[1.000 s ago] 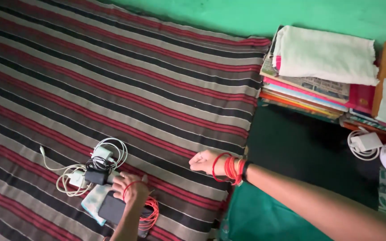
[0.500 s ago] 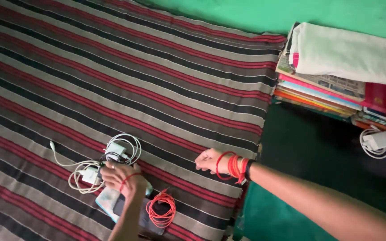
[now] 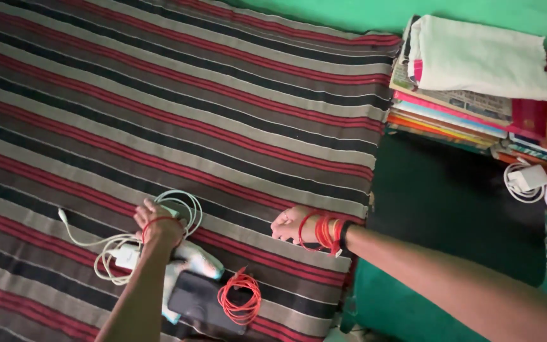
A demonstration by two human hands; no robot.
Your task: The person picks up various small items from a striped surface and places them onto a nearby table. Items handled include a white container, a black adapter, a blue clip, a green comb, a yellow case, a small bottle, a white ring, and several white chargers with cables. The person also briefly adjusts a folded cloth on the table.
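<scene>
The left hand [image 3: 156,221] reaches down onto a tangle of white charger cables [image 3: 178,206] lying on a striped bedspread [image 3: 223,95], its fingers curled in among the loops. They appear to close on a white plug or adapter there, though the hand itself hides the grip, so whether it truly grasps anything cannot be told. The right hand [image 3: 289,225] rests loosely curled at the near edge of the bedspread, holding nothing, with red bangles [image 3: 321,233] on its wrist.

Just beside the left hand lie a second white adapter [image 3: 125,256] with its cord looped around it, a pale green pouch [image 3: 197,261], a dark phone [image 3: 201,303] and a coiled red cable [image 3: 240,297] that overlaps the phone's edge.

The cables look light and limp; they will likely snag on one another and trail if lifted by a single strand, so the rigid plug body is the surer place to take hold. The phone seems smooth and would need a grip by its edges.

Well apart, at the far right, a folded white cloth [image 3: 476,57] sits on a stack of books [image 3: 451,123], with another white charger [image 3: 527,180] nearby.
</scene>
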